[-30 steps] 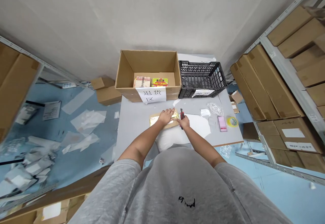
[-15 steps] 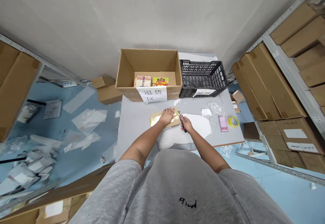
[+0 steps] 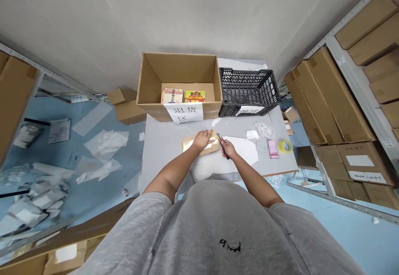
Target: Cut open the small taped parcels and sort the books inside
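Note:
A flat brown cardboard parcel (image 3: 190, 143) with shiny tape lies on the grey table (image 3: 162, 142). My left hand (image 3: 202, 139) rests flat on top of it, fingers stretched out. My right hand (image 3: 230, 148) is closed round a red and black utility knife (image 3: 222, 143), whose tip sits at the parcel's right edge. A white plastic mailer bag (image 3: 212, 168) lies under my forearms at the table's near edge.
An open cardboard box (image 3: 179, 84) with a paper label and two small product boxes stands at the back. A black plastic crate (image 3: 247, 90) sits to its right. A yellow tape roll (image 3: 285, 146), a pink item (image 3: 273, 149) and plastic scraps lie right. Shelves of cartons flank both sides; torn packaging litters the floor.
My right hand has turned the knife from upright to slanted and drawn it slightly back along the parcel's right edge. My left hand stays pressed on the parcel.

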A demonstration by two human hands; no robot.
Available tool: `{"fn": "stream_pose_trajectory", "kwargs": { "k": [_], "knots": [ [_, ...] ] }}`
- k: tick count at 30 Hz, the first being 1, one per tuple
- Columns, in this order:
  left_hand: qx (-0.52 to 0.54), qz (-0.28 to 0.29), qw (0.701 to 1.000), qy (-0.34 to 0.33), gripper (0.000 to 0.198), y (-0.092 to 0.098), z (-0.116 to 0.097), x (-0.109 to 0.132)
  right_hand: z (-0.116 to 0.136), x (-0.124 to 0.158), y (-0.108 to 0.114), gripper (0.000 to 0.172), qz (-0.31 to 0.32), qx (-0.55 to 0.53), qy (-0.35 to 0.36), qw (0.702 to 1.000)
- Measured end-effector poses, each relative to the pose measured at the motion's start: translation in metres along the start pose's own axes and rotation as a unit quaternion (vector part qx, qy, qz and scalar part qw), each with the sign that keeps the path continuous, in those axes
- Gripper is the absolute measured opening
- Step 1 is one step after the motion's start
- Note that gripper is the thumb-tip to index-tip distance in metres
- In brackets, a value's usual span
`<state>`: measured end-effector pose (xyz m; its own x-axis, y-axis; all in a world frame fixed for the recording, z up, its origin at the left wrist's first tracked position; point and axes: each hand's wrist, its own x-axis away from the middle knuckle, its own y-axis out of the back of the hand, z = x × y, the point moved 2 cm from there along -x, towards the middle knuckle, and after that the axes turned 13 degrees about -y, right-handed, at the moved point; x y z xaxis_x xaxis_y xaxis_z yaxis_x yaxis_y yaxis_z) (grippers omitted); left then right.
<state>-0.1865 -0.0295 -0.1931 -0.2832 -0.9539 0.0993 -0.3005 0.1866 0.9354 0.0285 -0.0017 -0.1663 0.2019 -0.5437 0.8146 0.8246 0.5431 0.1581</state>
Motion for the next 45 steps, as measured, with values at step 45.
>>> {"fn": "stream_pose_trajectory", "kwargs": {
  "k": [45],
  "knots": [
    [0.028, -0.003, 0.995, 0.099, 0.067, 0.003, -0.025, -0.001, 0.010, 0.020, -0.053, 0.047, -0.072, -0.001, -0.059, 0.996]
  ]
}}
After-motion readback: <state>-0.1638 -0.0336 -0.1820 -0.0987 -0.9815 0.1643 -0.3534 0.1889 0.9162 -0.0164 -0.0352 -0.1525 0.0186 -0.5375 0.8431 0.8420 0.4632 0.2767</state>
